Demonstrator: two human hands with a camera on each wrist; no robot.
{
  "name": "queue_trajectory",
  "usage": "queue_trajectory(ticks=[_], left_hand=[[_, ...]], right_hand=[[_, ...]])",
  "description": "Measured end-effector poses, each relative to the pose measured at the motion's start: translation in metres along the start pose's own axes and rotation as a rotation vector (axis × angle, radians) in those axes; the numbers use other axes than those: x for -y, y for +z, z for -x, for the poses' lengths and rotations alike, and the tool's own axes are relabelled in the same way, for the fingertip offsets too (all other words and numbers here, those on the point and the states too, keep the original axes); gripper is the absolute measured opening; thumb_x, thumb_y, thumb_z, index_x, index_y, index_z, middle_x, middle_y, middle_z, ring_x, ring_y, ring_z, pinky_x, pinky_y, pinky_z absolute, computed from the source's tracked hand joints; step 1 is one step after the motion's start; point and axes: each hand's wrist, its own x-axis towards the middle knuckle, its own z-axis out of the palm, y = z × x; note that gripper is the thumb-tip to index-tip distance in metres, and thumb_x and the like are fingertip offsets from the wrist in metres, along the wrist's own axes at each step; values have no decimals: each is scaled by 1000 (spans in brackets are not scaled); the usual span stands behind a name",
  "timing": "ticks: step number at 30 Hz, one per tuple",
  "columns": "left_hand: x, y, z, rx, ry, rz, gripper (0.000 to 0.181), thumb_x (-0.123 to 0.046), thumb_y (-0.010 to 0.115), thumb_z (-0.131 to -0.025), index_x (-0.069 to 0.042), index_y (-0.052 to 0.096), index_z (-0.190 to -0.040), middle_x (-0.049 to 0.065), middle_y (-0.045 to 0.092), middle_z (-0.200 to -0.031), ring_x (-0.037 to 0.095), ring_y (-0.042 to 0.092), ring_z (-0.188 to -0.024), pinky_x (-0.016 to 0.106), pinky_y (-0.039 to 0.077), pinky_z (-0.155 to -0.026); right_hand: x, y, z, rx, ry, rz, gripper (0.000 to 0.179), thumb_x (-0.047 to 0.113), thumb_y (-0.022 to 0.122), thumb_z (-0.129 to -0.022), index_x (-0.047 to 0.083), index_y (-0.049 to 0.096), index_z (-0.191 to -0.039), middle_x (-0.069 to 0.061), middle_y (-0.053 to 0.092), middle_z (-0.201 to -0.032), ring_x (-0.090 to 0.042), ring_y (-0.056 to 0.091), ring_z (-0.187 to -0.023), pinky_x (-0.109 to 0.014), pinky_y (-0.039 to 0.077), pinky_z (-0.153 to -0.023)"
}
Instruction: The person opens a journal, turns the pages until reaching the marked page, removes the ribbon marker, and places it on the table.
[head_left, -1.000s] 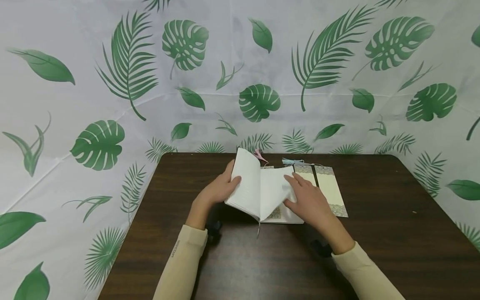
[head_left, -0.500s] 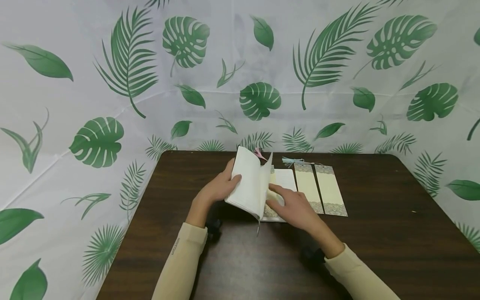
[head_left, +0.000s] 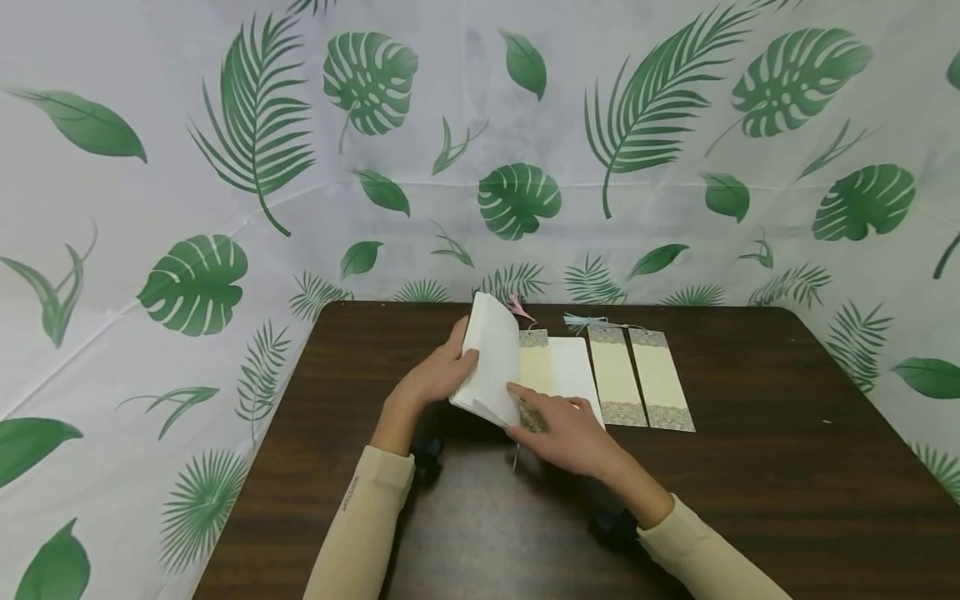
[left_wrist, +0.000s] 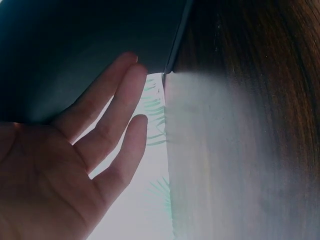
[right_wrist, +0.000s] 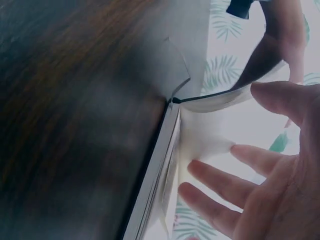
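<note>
A dark-covered notebook with white pages (head_left: 493,354) sits near the far edge of the dark brown wood-grain surface (head_left: 765,433), its right half lying flat and its left half raised at a slant. The left hand (head_left: 441,371) pinches that raised half, thumb across the outer margin of the page and the other fingers behind against the black cover. The right hand (head_left: 566,429) is at the fold, its grip spread, fingers fairly straight, with the thumb by the lower corner of the raised pages and the index fingertip touching the page. Beside the fold, on the right-hand page, lies a cream paper bookmark with patterned ends (head_left: 535,367), partly covered by the right hand; its pink tassel (head_left: 519,308) reaches past the notebook's top edge. A thin ribbon (head_left: 516,458) hangs from the bottom of the spine. Just right of the notebook lie two matching cream bookmarks (head_left: 662,379), side by side, a pale blue tassel (head_left: 585,322) above them. Small dark lettering (head_left: 351,493) runs along the beige left sleeve (head_left: 356,533), too small to read. Behind stands a white cloth printed with green leaves (head_left: 442,200).
</note>
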Motion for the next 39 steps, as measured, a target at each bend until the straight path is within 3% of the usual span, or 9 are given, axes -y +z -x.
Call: queue_trajectory(ticks=[4, 8, 15, 21, 26, 30, 33, 37, 39], left_hand=[[-1, 0, 0, 2, -42, 31, 71, -49, 26, -116, -24, -3, -175, 20, 52, -156, 29, 70, -109, 54, 47, -112], [-3, -1, 1, -3, -90, 24, 79, -63, 27, -113, -26, -4, -175, 20, 56, -149, 28, 70, -106, 54, 46, -112], [0, -4, 3, 1, -40, 11, 76, -37, 39, -116, -19, -5, -175, 24, 58, -144, 26, 71, -97, 50, 53, -100], [1, -1, -1, 13, -14, 16, 76, -35, 39, -115, -17, -5, -175, 25, 52, -151, 27, 71, -100, 47, 54, -98], [-1, 0, -3, 13, -8, 13, 77, -34, 39, -115, -16, -6, -174, 25, 47, -158, 29, 69, -105, 50, 52, -104], [-2, 0, -3, 12, -14, 9, 76, -33, 39, -114, -17, -5, -174, 26, 50, -155, 29, 69, -105, 50, 51, -104], [-3, 0, -2, 14, -12, 13, 76, -32, 39, -114, -17, -5, -174, 25, 53, -150, 28, 69, -103, 49, 52, -102], [-4, -1, -1, 17, -18, 12, 76, -32, 39, -115, -18, -5, -174, 25, 58, -142, 27, 70, -99, 48, 53, -100], [-4, -2, 0, 14, -17, 8, 76, -32, 39, -115, -17, -5, -174, 26, 57, -145, 27, 70, -100, 49, 53, -102]], right_hand=[[2, 0, 1, 12, -15, -18, 68, 55, 67, -104, 35, 46, -165, 1, 58, -160, -23, 57, -146, -70, 31, -114], [4, -1, 2, 19, -44, -33, 68, 56, 67, -103, 37, 46, -165, 3, 57, -161, -23, 55, -148, -69, 31, -113], [4, -4, 1, 50, -47, -110, 65, 54, 66, -105, 36, 47, -164, -1, 56, -162, -28, 57, -145, -60, 47, -112], [-8, -19, -7, 10, -1, -295, 50, 36, 67, -108, 14, 61, -153, -12, 70, -142, -31, 72, -118, -50, 60, -93], [-31, -32, -20, -74, 75, -306, 44, 31, 64, -110, 2, 66, -143, -16, 75, -120, -27, 72, -103, -40, 58, -79], [-49, -37, -31, -76, 144, -336, 48, 31, 64, -109, -4, 63, -143, -23, 72, -119, -27, 73, -93, -38, 57, -73], [-60, -39, -39, -41, 211, -425, 57, 29, 64, -109, -8, 54, -150, -30, 64, -132, -35, 74, -100, -41, 63, -78], [-71, -41, -49, -10, 331, -560, 65, 26, 64, -109, -11, 42, -158, -35, 52, -150, -46, 66, -127, -43, 64, -90], [-73, -41, -54, -4, 374, -591, 66, 25, 64, -109, -12, 40, -159, -35, 49, -154, -46, 62, -134, -42, 63, -93]])
